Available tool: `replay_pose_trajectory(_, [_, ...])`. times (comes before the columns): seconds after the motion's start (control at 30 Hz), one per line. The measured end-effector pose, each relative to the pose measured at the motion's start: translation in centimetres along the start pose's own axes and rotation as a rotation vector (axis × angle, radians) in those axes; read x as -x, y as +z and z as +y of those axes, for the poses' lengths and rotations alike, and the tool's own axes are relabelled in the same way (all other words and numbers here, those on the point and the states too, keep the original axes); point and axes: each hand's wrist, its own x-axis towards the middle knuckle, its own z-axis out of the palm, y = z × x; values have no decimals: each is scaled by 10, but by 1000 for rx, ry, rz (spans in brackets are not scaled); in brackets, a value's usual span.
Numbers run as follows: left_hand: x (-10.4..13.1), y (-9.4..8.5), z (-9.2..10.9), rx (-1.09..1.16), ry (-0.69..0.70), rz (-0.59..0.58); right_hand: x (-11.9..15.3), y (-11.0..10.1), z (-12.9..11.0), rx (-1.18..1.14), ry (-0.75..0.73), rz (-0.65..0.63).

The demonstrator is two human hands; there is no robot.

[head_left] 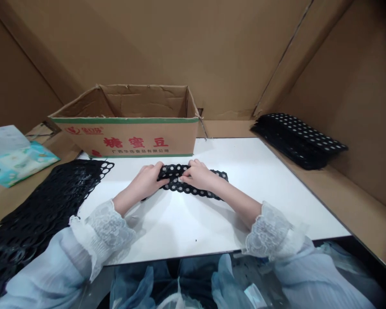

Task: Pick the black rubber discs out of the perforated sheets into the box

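A strip of black fabric (193, 190) with round holes and scalloped edges lies across the white board in front of me. The white surface shows through its holes. My left hand (144, 182) grips the strip's left end, thumb below and fingers at the far edge. Near the strip's middle, my right hand (200, 175) is closed, its thumb and fingers pinching at the fabric. A small whitish spot shows by the right thumb; I cannot make out what it is. The strip's right end sticks out beyond my right hand, and part of the fabric is hidden under both hands.
Behind the strip stands an open cardboard box (148, 141) with red lettering. Black netting with large holes (41, 206) lies at the left, near a blue-green packet (25, 165). A folded black dotted stack (302, 139) rests at the right. Cardboard walls (231, 56) surround the white board (180, 231).
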Motion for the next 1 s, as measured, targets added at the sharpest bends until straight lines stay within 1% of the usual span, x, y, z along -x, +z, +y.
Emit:
replay_pose_trajectory(0.07, [3,-2,1,-120,51,150,4,4,1,7,-25,130])
replay_pose_trajectory(0.1, [5,-3,1,-146,88,198,5,5,0,9,-36,190])
replay_pose_trajectory(0.13, [5,-5,-2,-147,131,205,7,5,-1,7,-42,248])
replay_pose_trajectory(0.17, [6,-6,-5,-128,177,164,8,4,-2,-5,-37,303])
replay_pose_trajectory(0.2, [5,-6,-9,-97,217,89,9,2,-3,-35,-19,340])
replay_pose_trajectory(0.23, [5,-7,-13,-63,245,4,10,0,-5,-88,4,337])
replay_pose_trajectory(0.27, [4,-6,-17,-32,261,-74,10,-3,-6,-169,26,279])
replay_pose_trajectory(0.3, [4,-5,-20,-8,265,-131,10,-4,-7,-271,44,170])
replay_pose_trajectory(0.33, [3,-4,-22,4,260,-158,10,-6,-7,-378,55,33])
replay_pose_trajectory(0.4, [4,-1,-25,-10,266,-156,9,-5,-7,-539,57,-225])
replay_pose_trajectory(0.43, [4,0,-26,-36,286,-144,8,-4,-6,-569,59,-310])
replay_pose_trajectory(0.47, [5,2,-26,-73,311,-124,6,-3,-5,-567,68,-360])
replay_pose_trajectory(0.6, [11,6,-26,-195,452,-18,-2,3,-4,-496,99,-434])
replay_pose_trajectory(0.67, [12,6,-26,-213,523,15,-5,3,-5,-458,103,-448])
replay_pose_trajectory(0.77, [12,7,-27,-239,593,45,-8,1,-8,-367,101,-460])
replay_pose_trajectory(0.9, [10,10,-24,-308,632,78,-11,-1,-13,-270,106,-483])
replay_pose_trajectory(1.0, [9,13,-21,-387,620,97,-15,0,-14,-279,127,-502])
